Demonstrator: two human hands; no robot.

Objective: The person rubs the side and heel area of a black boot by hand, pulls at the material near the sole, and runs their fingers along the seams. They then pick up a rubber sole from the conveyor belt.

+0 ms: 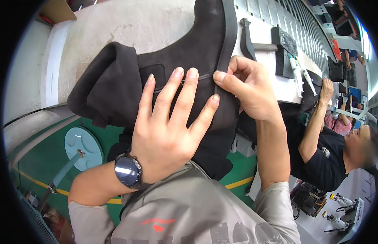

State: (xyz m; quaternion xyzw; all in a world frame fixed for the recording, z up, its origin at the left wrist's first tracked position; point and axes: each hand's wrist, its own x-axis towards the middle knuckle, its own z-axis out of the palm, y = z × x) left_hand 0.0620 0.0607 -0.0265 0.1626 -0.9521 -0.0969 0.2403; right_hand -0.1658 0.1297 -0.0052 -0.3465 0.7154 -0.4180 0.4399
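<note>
A black suede ankle boot with a side zipper and a black sole lies sideways in front of me, its soft shaft folded over at the left. My left hand, a dark watch on its wrist, lies flat on the boot with spread fingers pressing near the zipper. My right hand pinches the edge of the boot by the heel and sole between thumb and forefinger. The lower part of the boot is hidden behind my hands.
A grey workbench lies behind the boot, with a roller conveyor to the right carrying black boot parts and white tubes. A co-worker in a dark shirt sits at right. A blue stool base stands on green floor.
</note>
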